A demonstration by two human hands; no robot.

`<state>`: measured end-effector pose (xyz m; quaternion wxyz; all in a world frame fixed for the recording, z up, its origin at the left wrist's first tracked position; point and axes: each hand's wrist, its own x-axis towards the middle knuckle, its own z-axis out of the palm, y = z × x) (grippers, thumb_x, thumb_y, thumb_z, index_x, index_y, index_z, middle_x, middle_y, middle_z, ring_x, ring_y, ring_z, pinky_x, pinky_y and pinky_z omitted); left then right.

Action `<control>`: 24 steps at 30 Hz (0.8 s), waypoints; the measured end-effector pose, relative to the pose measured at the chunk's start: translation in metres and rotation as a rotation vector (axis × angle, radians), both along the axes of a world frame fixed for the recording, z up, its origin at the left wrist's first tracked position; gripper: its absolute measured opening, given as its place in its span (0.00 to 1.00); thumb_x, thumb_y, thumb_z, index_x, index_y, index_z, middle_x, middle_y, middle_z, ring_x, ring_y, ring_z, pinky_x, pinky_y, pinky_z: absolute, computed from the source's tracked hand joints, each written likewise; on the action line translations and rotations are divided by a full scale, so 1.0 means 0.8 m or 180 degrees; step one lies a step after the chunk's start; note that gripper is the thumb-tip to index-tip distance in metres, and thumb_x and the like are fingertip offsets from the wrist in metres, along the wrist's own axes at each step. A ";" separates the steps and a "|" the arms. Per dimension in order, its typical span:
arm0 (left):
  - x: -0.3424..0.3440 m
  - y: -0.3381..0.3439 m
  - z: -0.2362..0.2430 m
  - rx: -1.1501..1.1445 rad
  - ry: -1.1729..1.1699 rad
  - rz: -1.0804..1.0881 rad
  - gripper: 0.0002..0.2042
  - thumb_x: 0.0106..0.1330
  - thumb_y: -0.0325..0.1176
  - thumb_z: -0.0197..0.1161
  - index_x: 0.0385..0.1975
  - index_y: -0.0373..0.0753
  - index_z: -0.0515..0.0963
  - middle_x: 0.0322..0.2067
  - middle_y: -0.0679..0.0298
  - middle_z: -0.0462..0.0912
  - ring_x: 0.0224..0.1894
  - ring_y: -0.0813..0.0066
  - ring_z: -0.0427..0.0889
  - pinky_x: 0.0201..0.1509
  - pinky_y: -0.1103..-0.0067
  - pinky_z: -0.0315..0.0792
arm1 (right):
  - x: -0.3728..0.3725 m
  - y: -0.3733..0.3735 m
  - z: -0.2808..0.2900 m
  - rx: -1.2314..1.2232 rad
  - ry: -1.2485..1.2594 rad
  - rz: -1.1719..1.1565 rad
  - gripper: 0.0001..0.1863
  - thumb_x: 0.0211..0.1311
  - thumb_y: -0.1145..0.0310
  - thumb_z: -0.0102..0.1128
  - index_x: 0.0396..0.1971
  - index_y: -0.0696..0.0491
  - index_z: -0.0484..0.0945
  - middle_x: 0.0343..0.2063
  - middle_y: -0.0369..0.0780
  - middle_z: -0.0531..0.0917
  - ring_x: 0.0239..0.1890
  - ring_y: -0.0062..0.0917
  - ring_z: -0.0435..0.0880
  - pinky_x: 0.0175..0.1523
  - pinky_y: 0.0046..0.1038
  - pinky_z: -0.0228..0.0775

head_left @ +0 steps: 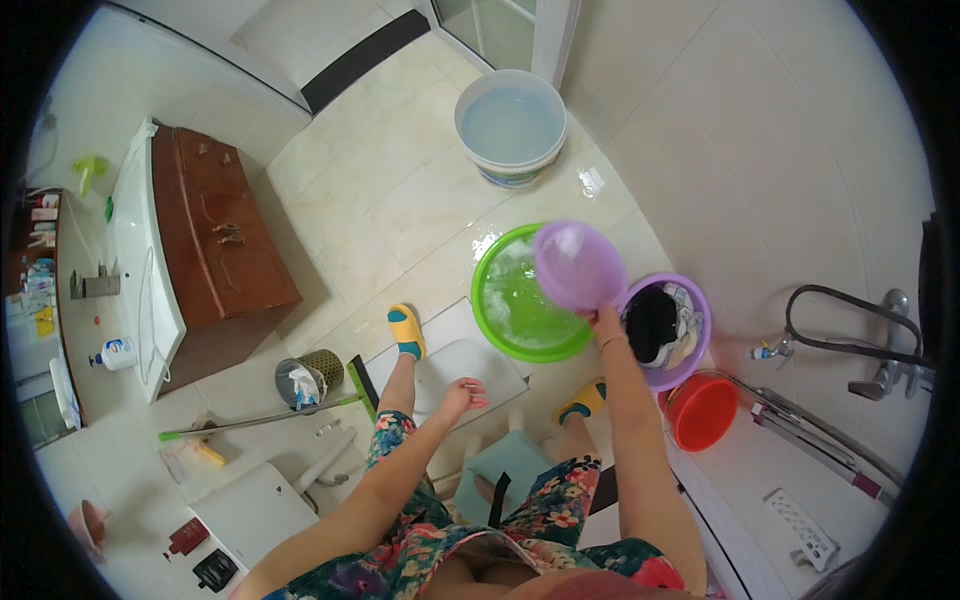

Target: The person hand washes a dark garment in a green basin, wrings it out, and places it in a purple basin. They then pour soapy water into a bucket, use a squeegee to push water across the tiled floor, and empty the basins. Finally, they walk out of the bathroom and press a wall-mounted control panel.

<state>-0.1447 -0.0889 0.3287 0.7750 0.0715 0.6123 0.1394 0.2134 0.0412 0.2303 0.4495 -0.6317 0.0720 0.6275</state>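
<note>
My right hand grips the rim of a small purple basin. A patch of white suds shows in this basin, which is held over the right part of a larger green basin. Inside the green basin are soapy water and foam. My left hand hovers above the white squat toilet, its fingers loosely apart and holding nothing. Close by on the right, another purple basin contains black and light-coloured clothes.
A white bucket of water stands farther off. Right of me is a red bucket. At left are a brown vanity cabinet, a waste bin and a green-headed squeegee lying across the floor. A pale blue stool sits beneath me.
</note>
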 end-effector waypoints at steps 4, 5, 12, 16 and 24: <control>0.008 0.025 0.032 0.0119 -0.0152 -0.0101 0.15 0.54 0.19 0.35 0.41 0.32 0.65 0.35 0.54 0.72 0.30 0.62 0.78 0.35 0.74 0.77 | 0.109 0.100 0.024 0.0339 0.0012 -0.0910 0.09 0.53 0.75 0.40 0.32 0.63 0.66 0.20 0.46 0.73 0.14 0.24 0.69 0.12 0.17 0.59; 0.003 0.021 0.034 0.0121 -0.0103 -0.0013 0.15 0.54 0.18 0.35 0.40 0.32 0.65 0.35 0.54 0.72 0.30 0.62 0.78 0.35 0.74 0.77 | 0.106 0.126 0.043 0.0234 -0.0236 -0.0581 0.10 0.52 0.76 0.40 0.33 0.64 0.65 0.19 0.48 0.72 0.12 0.24 0.68 0.11 0.18 0.62; -0.022 0.013 0.025 0.0151 -0.0065 0.0171 0.15 0.54 0.18 0.34 0.39 0.32 0.65 0.34 0.54 0.71 0.28 0.61 0.78 0.32 0.72 0.77 | 0.136 0.233 0.162 0.0509 -0.0624 -0.0145 0.12 0.52 0.73 0.38 0.32 0.66 0.64 0.19 0.48 0.72 0.15 0.27 0.73 0.11 0.18 0.65; -0.037 0.009 0.029 0.0035 0.0039 0.0250 0.13 0.56 0.20 0.33 0.38 0.31 0.65 0.31 0.55 0.70 0.26 0.62 0.78 0.30 0.73 0.77 | 0.107 0.250 0.211 0.0174 -0.0522 -0.0291 0.11 0.53 0.73 0.37 0.32 0.65 0.64 0.19 0.49 0.73 0.14 0.27 0.73 0.10 0.15 0.64; -0.047 0.014 0.033 0.0041 0.0020 0.0244 0.14 0.55 0.20 0.34 0.38 0.34 0.65 0.33 0.55 0.73 0.29 0.63 0.78 0.31 0.74 0.77 | 0.088 0.158 0.132 0.0101 0.0192 0.0226 0.10 0.51 0.74 0.39 0.31 0.63 0.66 0.21 0.58 0.74 0.08 0.19 0.68 0.09 0.11 0.59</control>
